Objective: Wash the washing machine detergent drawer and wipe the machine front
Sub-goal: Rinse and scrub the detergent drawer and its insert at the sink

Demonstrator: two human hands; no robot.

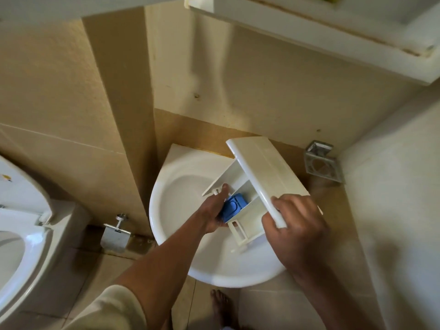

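The white detergent drawer (264, 172) is held tilted over the white wash basin (176, 186), its flat front panel uppermost and its compartments facing left and down. A blue insert (234, 207) sits inside its middle compartment. My right hand (295, 225) grips the lower end of the front panel. My left hand (214, 210) reaches into the drawer body, thumb at the blue insert and fingers under the tray. No washing machine is in view.
A toilet (16, 234) with its seat down stands at the left. A metal paper holder (115, 234) hangs low on the tiled wall. A metal soap holder (321, 160) is mounted right of the basin. A white cabinet (333, 27) overhangs above. A bare foot (221, 306) stands below the basin.
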